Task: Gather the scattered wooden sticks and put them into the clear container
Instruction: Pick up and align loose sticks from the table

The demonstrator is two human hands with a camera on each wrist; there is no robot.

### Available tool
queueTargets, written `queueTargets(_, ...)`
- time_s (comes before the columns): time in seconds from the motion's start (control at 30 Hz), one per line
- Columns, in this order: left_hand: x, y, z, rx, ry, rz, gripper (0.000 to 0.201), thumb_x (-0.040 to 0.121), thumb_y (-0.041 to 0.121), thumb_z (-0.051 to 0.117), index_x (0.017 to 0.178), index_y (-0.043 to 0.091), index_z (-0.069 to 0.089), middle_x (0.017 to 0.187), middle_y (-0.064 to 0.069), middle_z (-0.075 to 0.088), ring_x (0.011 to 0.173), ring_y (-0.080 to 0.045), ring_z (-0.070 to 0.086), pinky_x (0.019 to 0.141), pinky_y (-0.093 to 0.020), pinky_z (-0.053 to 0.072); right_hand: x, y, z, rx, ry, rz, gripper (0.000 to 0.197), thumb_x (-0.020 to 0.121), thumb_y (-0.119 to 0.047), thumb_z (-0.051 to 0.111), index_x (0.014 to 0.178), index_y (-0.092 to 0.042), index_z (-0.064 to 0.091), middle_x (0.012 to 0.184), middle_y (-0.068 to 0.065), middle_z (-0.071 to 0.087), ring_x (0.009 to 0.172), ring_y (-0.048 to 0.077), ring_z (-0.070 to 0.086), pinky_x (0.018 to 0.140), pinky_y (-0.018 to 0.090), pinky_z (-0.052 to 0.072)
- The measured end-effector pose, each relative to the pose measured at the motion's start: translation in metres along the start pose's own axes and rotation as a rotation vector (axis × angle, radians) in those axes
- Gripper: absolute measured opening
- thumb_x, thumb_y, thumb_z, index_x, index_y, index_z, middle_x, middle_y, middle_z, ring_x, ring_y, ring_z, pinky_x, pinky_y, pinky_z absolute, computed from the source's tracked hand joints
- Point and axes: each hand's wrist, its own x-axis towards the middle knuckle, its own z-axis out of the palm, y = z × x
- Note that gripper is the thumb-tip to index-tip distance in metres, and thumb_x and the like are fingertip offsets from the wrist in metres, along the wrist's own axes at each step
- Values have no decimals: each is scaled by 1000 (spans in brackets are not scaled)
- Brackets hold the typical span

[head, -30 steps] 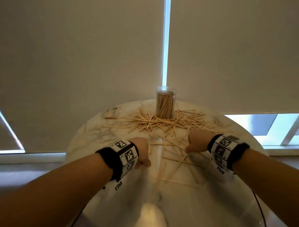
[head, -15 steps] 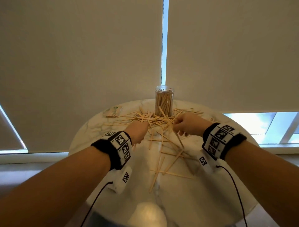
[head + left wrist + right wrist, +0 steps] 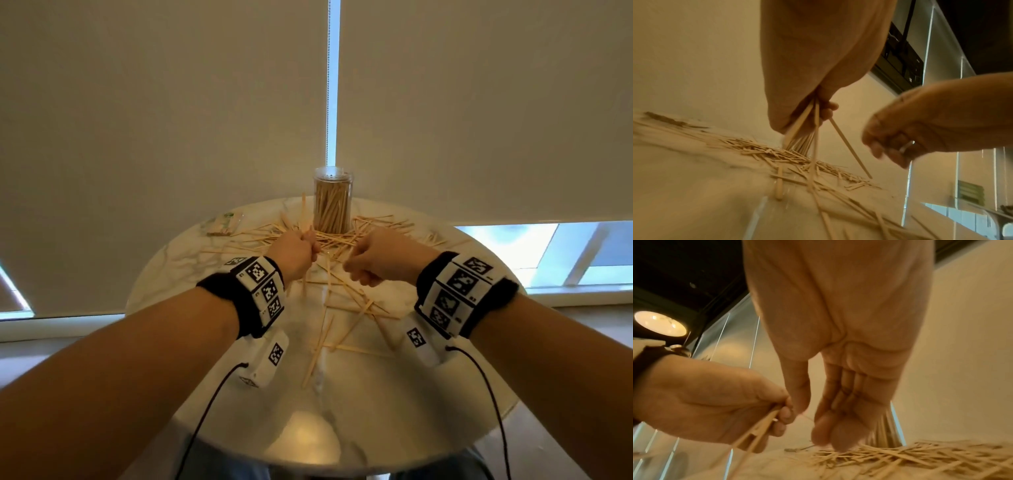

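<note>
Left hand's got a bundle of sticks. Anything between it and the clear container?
Nothing visible. The left hand grips its sticks just short of the clear container; only loose sticks lie flat between. Whether the container's top is open, I cannot tell.

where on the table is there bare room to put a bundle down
Bare marble shows on the table near the front edge, below the last stray sticks, and on the left side between the small packet and the left wrist. It is crowded around the clear container, where scattered sticks run down the middle.

No legible text, labels or numbers anywhere.
</note>
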Motion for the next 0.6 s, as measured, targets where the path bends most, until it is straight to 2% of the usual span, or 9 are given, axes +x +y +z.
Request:
queueTargets(0.1, -4, -5, -8, 49, -55, -14, 33, 107, 30, 35, 88, 13, 57, 75, -1, 54, 65, -12, 55, 51, -20, 42, -16, 21, -12, -295, -71, 221, 39, 93, -42, 65, 86, -4, 71, 74, 7, 75, 56, 17, 65, 66, 30, 60)
queueTargets(0.2, -3, -7, -13, 47, -12, -14, 34, 107, 33, 35, 87, 15, 55, 79, -2, 56, 69, -16, 59, 69, -34, 54, -38, 29, -18, -670, -185, 361, 67, 95, -66, 45, 87, -5, 70, 69, 3, 69, 56, 15, 60, 66, 27, 51)
queueTargets(0.27, 0, -7, -15, 64, 81, 45, 40, 106, 34, 35, 79, 15, 57, 80, -7, 62, 77, -27, 65, 83, -44, 58, -41, 30, -11, -818, -244, 356, 71, 94, -73, 33, 76, -10, 63, 67, 0, 60, 58, 12, 52, 66, 27, 43)
queueTargets(0.3, 0, -5, -16, 51, 132, 77, 41, 105, 34, 36, 75, 15, 57, 78, -8, 64, 81, -32, 68, 85, -47, 58, -39, 30, -6, -816, -246, 344, 72, 92, -75, 31, 72, -12, 59, 68, -1, 57, 59, 12, 49, 70, 28, 43)
queueTargets(0.37, 0, -1, -19, -34, 208, 110, 40, 102, 33, 40, 70, 14, 55, 71, -8, 65, 81, -33, 72, 81, -50, 59, -32, 22, 6, -749, -234, 309, 75, 90, -79, 28, 68, -13, 58, 69, 0, 56, 63, 13, 50, 78, 30, 42)
queueTargets(0.5, -1, 2, -29, -129, 264, 148, 28, 88, 27, 62, 71, 18, 42, 59, 2, 56, 65, -29, 72, 76, -54, 60, -11, -8, 37, -760, -286, 179, 82, 86, -84, 23, 65, -10, 54, 68, 3, 52, 70, 19, 52, 81, 33, 41)
queueTargets(0.6, 0, -1, -37, -149, 272, 128, 31, 84, 4, 61, 76, 19, 34, 76, -4, 47, 60, -24, 68, 75, -56, 59, -1, -26, 61, -853, -341, 96, 79, 80, -87, 35, 67, -11, 50, 76, 5, 53, 85, 25, 53, 80, 36, 44)
